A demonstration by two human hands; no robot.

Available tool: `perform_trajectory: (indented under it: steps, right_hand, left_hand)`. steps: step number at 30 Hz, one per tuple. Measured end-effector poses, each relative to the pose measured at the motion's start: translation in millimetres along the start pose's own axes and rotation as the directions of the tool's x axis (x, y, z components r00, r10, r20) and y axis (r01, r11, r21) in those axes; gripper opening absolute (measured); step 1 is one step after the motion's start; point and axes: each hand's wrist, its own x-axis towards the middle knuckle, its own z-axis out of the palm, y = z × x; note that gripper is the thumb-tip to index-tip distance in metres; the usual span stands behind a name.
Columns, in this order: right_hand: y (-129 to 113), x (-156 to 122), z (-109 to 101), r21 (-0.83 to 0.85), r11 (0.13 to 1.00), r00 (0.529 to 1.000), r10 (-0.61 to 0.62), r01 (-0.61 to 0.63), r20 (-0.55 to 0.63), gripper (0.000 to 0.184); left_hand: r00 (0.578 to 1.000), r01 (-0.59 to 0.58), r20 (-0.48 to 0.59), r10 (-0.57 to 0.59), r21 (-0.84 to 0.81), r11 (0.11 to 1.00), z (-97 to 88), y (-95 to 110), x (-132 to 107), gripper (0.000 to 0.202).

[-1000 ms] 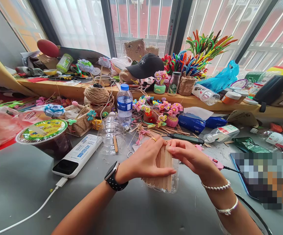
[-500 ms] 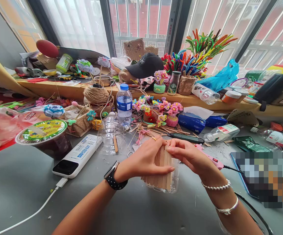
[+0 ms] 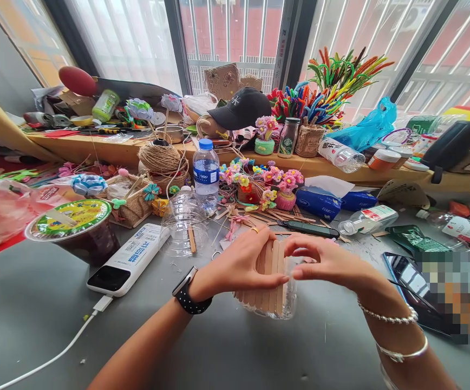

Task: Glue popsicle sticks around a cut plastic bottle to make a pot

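Note:
My left hand (image 3: 241, 265) grips a cut clear plastic bottle base (image 3: 273, 300) with several wooden craft sticks (image 3: 269, 276) stuck upright along its side; the thumb presses across the sticks. My right hand (image 3: 326, 262) hovers just to the right of the sticks, fingers curled, thumb and forefinger tips near the rightmost stick's edge, seemingly apart from it. A black watch is on my left wrist and bracelets on my right.
A white power bank (image 3: 131, 257) with cable, an upturned clear bottle top (image 3: 184, 222) and a lidded bowl (image 3: 70, 219) lie left. A water bottle (image 3: 206, 170), twine spool (image 3: 162, 157), crochet flowers (image 3: 278, 187), tissue packs (image 3: 320, 203) and a phone (image 3: 411, 279) crowd the desk.
My right hand has pulled back slightly to the right, off the top of the sticks. My left hand keeps its grip on the bottle base.

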Motion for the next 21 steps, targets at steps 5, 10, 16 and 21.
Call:
perform_trajectory:
  steps: [5,10,16,21]
  right_hand:
    - [-5.8,-3.1,11.2,-0.22,0.976,0.998,0.02,-0.005,0.063,0.031]
    - [-14.6,-2.5,19.7,-0.236,0.969,0.996,0.084,-0.076,0.025,0.036]
    - [-19.5,-1.8,20.3,-0.23,0.967,0.992,0.12,-0.109,0.037,0.036]
    - [-19.9,-2.3,20.7,-0.225,0.969,0.992,0.115,-0.101,0.049,0.035]
  left_hand:
    - [1.0,0.001,-0.002,-0.001,0.003,1.0,-0.3,-1.1,0.1,0.041]
    - [1.0,0.011,0.012,-0.011,-0.004,1.0,-2.5,0.0,-0.6,0.042]
    - [0.999,0.021,0.027,-0.021,-0.009,1.0,-2.7,0.0,-1.4,0.041]
    - [1.0,0.011,0.028,-0.01,-0.021,1.0,-1.8,0.3,-2.3,0.04]
